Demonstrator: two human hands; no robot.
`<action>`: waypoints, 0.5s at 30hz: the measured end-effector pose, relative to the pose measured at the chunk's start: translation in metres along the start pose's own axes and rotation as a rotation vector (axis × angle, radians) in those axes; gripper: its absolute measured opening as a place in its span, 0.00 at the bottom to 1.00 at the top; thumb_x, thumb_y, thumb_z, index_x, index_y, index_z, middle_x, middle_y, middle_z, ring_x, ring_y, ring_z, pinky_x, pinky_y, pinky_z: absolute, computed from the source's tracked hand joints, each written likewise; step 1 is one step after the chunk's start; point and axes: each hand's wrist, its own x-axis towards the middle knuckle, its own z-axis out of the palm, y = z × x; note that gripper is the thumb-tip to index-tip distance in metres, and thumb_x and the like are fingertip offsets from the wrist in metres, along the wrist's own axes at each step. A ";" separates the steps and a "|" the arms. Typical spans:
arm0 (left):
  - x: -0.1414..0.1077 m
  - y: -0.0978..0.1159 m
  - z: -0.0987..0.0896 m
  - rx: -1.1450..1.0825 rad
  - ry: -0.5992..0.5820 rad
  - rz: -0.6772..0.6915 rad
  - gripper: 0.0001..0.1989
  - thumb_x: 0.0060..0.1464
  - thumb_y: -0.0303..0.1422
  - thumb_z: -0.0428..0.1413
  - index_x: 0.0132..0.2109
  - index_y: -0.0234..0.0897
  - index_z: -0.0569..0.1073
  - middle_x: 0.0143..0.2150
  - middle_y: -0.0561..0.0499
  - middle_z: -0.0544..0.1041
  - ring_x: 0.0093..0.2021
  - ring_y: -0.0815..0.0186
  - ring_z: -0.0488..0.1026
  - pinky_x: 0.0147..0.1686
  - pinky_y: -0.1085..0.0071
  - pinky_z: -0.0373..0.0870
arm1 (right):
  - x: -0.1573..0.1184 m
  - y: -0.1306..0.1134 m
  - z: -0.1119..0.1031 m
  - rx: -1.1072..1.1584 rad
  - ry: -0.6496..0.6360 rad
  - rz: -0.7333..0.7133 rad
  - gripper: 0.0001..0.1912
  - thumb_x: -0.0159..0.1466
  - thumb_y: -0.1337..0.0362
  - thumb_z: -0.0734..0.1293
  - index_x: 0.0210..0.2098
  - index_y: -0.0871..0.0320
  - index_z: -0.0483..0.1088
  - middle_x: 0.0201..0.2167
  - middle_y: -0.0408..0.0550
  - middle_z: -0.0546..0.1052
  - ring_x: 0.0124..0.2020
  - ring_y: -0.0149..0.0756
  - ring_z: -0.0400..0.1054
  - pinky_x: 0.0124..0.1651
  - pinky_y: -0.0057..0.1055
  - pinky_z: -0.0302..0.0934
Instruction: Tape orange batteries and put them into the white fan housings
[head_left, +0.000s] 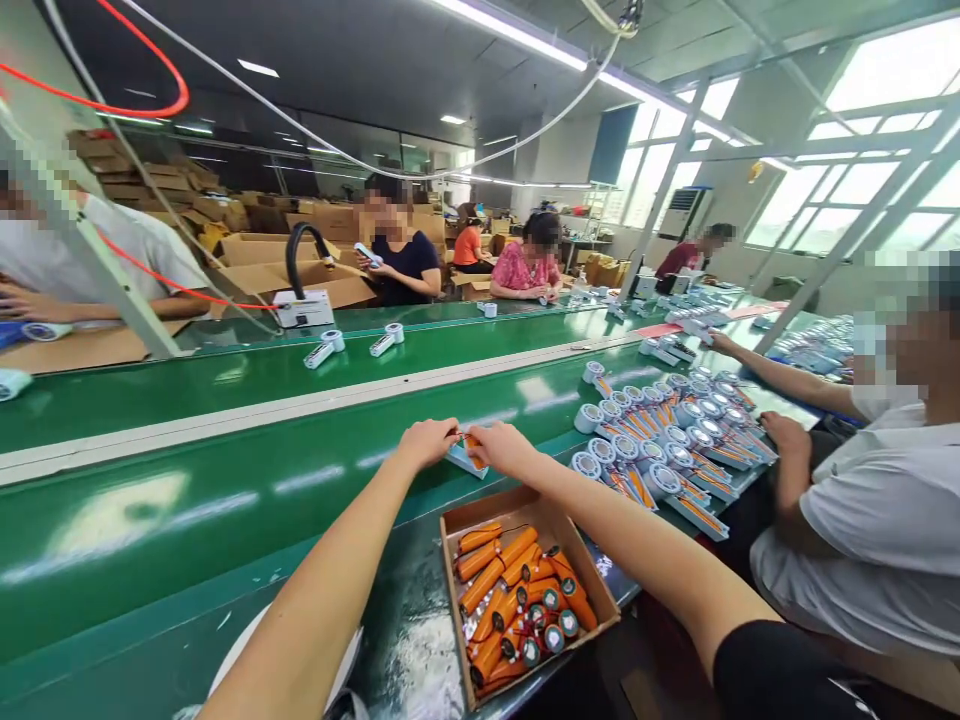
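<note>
Both hands, the left hand (427, 440) and right hand (501, 447), close their grip around one pale blue handheld fan shell (466, 458) with an orange battery, over the green desk (187, 500); many finished fans (667, 450) lie right, while the cardboard box of orange batteries (517, 590) remains quite full.

Belt (187, 500): green, glossy, smooth; reflects ceiling lights. Divider strip (300, 405): pale, matt. Box (596, 590): brown cardboard, matt, raw-cut edges. Cells (491, 580) inside: orange wrap, smooth, slight sheen. Part (465, 458) between left hand (427, 440) and right hand (501, 447): pale plastic, looks smooth. Fans (675, 450): white and light-blue plastic, glossy. Frame (82, 240): grey metal, satin. Neighbour's shirt (877, 520): grey cloth, matt.
</note>
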 end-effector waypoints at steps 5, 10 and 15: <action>0.014 -0.003 0.000 0.000 -0.014 -0.006 0.14 0.65 0.42 0.48 0.51 0.51 0.76 0.51 0.49 0.82 0.50 0.54 0.78 0.46 0.65 0.70 | 0.014 -0.012 -0.003 -0.100 -0.074 -0.019 0.17 0.74 0.58 0.66 0.57 0.59 0.74 0.43 0.61 0.81 0.43 0.53 0.78 0.48 0.41 0.70; 0.026 -0.004 0.004 -0.026 -0.020 -0.014 0.14 0.64 0.41 0.48 0.50 0.51 0.76 0.52 0.49 0.82 0.50 0.54 0.78 0.45 0.65 0.69 | 0.020 -0.015 0.002 -0.128 -0.083 -0.002 0.19 0.72 0.57 0.67 0.59 0.59 0.73 0.43 0.62 0.81 0.43 0.55 0.78 0.46 0.43 0.71; 0.030 0.002 0.004 -0.056 -0.013 -0.039 0.15 0.65 0.44 0.48 0.50 0.52 0.76 0.51 0.50 0.82 0.50 0.55 0.78 0.45 0.66 0.68 | 0.009 -0.004 0.000 -0.103 -0.060 0.049 0.18 0.74 0.61 0.63 0.61 0.54 0.72 0.46 0.56 0.81 0.48 0.50 0.77 0.49 0.38 0.70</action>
